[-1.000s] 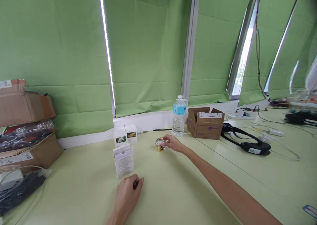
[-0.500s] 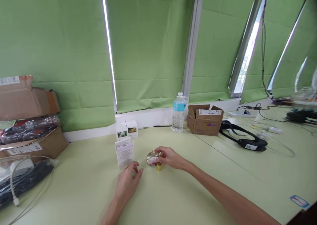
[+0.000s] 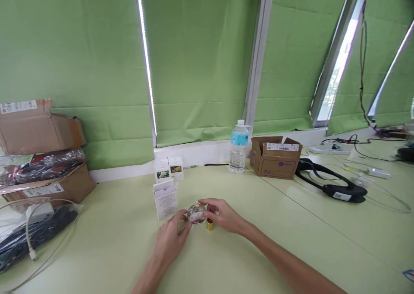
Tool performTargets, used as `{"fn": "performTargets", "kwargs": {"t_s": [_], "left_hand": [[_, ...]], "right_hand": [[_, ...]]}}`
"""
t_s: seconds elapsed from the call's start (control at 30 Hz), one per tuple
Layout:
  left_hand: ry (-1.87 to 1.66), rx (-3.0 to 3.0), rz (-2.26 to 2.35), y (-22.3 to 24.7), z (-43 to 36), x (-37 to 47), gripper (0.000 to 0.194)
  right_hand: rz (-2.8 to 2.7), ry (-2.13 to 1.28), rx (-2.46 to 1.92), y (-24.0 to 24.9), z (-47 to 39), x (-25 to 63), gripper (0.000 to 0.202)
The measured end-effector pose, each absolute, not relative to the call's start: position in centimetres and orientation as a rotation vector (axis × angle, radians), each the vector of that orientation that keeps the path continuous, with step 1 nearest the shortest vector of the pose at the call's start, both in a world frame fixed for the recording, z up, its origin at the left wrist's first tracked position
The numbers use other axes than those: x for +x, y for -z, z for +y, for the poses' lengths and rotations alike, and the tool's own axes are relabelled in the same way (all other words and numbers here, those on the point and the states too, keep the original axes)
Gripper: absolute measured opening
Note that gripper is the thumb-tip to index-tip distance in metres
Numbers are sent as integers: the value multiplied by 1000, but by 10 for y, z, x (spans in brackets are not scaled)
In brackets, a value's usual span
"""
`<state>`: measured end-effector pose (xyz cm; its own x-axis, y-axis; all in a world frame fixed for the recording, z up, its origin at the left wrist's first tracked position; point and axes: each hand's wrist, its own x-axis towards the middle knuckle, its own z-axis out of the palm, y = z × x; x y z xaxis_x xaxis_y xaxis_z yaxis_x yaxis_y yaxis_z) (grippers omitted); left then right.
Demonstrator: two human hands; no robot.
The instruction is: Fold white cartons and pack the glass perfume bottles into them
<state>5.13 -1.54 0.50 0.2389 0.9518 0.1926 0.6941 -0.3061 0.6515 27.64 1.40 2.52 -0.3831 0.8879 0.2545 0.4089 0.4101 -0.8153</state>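
A small clear glass perfume bottle [image 3: 196,216] with a gold neck and a pinkish label stands on the table between my hands. My left hand [image 3: 171,237] closes on its left side with thumb and index finger. From the right, my right hand [image 3: 224,216] grips the bottle, its index finger by the gold neck and its thumb lower on the glass. A gold cap [image 3: 210,225] stands just in front, below my right fingers. Behind my left hand, an upright white box [image 3: 166,202] with printed text has its top flap up.
White cartons with flower pictures [image 3: 169,171] stand behind the box. Further right are a water bottle [image 3: 238,149], an open cardboard box [image 3: 274,163] and a black headset strap [image 3: 343,190]. Stacked cardboard boxes [image 3: 69,188] and bagged cables [image 3: 39,229] occupy the left.
My left hand has moved from beside the white box to the bottle's left side. The bottle has turned so its label faces me more. The view has shifted slightly left.
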Motion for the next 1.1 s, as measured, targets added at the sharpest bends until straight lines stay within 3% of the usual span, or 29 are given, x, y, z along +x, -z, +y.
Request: {"fn": "performTargets", "kwargs": {"t_s": [0.47,0.77,1.0,1.1], "left_hand": [[-937,2002,1532,-3,-12,55,38],[-1003,1801,1380,1,-4,47,33],[-1012,1755,1300,-2,-4,46,38],[-982,1749,1307,-5,-5,46,42]], "right_hand": [[-2020,-863,-978,-24,4,265,38],[-2010,-465,-1125,-26,10,286,30],[-2174,-570,-1190,-25,-1,290,26],[-2272,-587,-1152,-29,-13,282,37]]}}
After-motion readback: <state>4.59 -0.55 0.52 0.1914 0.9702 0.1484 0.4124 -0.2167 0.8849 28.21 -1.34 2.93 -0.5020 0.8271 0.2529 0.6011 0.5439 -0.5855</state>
